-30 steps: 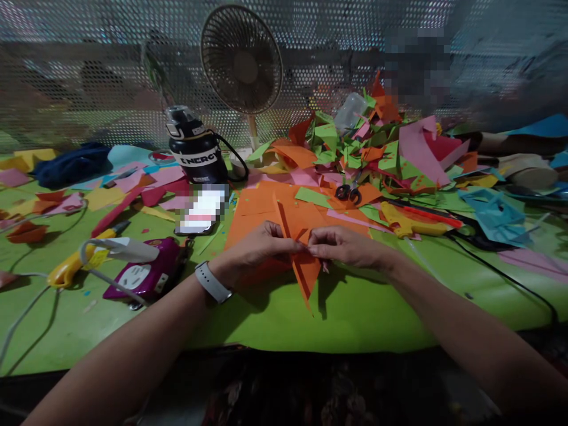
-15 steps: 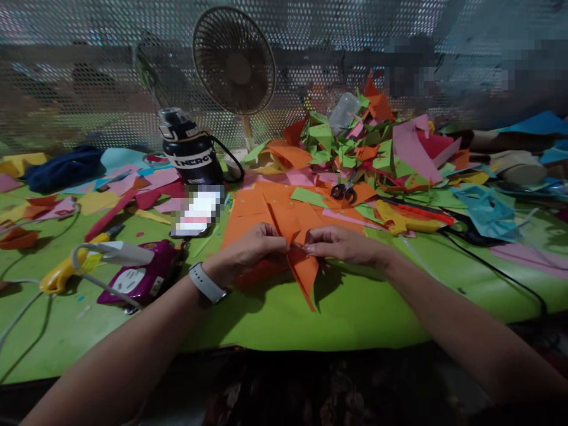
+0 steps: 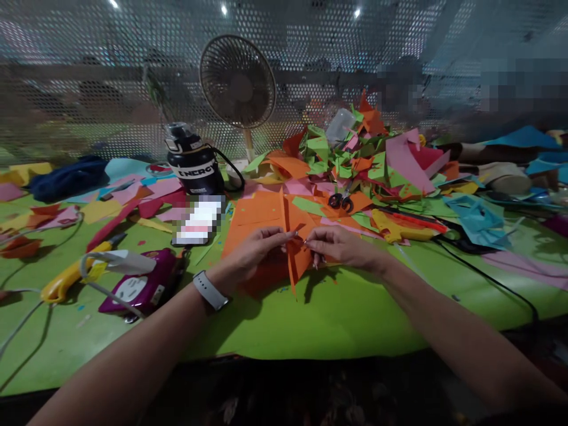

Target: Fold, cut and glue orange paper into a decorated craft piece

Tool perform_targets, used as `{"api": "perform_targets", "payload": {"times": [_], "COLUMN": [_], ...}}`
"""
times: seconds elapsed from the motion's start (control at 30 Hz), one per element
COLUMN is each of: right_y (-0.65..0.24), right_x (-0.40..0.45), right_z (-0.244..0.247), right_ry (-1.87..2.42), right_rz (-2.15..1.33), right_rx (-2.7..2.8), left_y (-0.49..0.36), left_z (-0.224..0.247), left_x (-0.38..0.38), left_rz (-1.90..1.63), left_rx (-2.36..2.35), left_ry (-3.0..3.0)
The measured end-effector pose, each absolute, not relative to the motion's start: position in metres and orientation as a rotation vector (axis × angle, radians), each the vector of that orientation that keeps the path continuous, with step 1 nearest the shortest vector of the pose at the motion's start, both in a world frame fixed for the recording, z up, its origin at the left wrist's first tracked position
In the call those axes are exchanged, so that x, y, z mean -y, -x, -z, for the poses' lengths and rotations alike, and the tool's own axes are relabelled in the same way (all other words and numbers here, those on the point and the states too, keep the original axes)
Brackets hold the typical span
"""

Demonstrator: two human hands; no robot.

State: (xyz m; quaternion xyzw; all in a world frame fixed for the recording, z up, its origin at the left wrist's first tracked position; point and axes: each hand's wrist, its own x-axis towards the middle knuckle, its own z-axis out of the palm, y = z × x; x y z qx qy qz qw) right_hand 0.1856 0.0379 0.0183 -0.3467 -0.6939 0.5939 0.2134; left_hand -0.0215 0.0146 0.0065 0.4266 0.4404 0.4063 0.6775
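A folded piece of orange paper point(image 3: 291, 266) stands nearly edge-on in front of me, its narrow end pointing down toward the green table cover point(image 3: 337, 319). My left hand point(image 3: 260, 245), with a pale watch strap at the wrist, is closed on its left side, thumb and fingers pinching near the middle. From the other side my right hand point(image 3: 335, 245) is closed, its fingertips pinched at a small flap of the same paper. Exactly what lies between the right fingertips is hard to see. Flat orange sheets point(image 3: 252, 213) lie under and behind both hands.
Beyond the sheets are black scissors point(image 3: 341, 201) and a heap of cut paper point(image 3: 328, 151). A yellow glue gun point(image 3: 390, 225) lies right, another point(image 3: 66, 275) left, beside a purple power strip point(image 3: 144, 284). A phone point(image 3: 199, 220), dark bottle point(image 3: 195, 163) and fan point(image 3: 239, 83) stand behind.
The orange paper has turned from slanting to nearly upright and edge-on. My left thumb and fingers have shifted slightly up and right along it. The view has tilted up a little.
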Motion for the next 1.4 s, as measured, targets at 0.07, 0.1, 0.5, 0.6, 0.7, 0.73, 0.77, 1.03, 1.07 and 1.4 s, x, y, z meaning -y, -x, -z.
{"api": "perform_targets", "payload": {"times": [0.07,0.1,0.5,0.6,0.7,0.73,0.77,1.03,1.07,1.4], "right_y": [-0.185,-0.184,-0.19,-0.188,-0.183,-0.182,-0.181,-0.183,-0.184,-0.193], "right_x": [-0.041,-0.042,-0.049,-0.048,-0.048,-0.048,-0.049,-0.054,-0.054,-0.052], "right_z": [-0.014,-0.013,-0.017,-0.016,-0.013,-0.012,-0.011,-0.007,-0.008,-0.037], "right_ry": [0.961,0.966,1.097,1.003,0.875,0.85,0.841,0.945,0.976,1.147], "right_rz": [-1.595,-1.563,-1.461,-1.551,-1.618,-1.625,-1.625,-1.67,-1.688,-1.311], "right_rx": [1.898,1.869,1.568,1.527,1.508,1.512,1.52,1.472,1.457,1.437], "left_y": [0.02,0.02,0.027,0.027,0.028,0.028,0.028,0.033,0.034,0.038], "left_z": [-0.007,-0.007,-0.005,-0.006,-0.006,-0.006,-0.006,-0.004,-0.005,-0.018], "left_x": [-0.015,-0.015,-0.02,-0.018,-0.017,-0.018,-0.018,-0.024,-0.025,-0.022], "left_rz": [-0.955,-0.98,-0.873,-0.866,-0.841,-0.822,-0.802,-0.841,-0.851,-0.666], "left_rx": [-0.965,-0.949,-0.998,-0.981,-0.966,-0.968,-0.976,-1.105,-1.111,-1.082], "left_ry": [-0.951,-0.943,-1.149,-1.174,-1.177,-1.18,-1.188,-1.149,-1.15,-1.353]}}
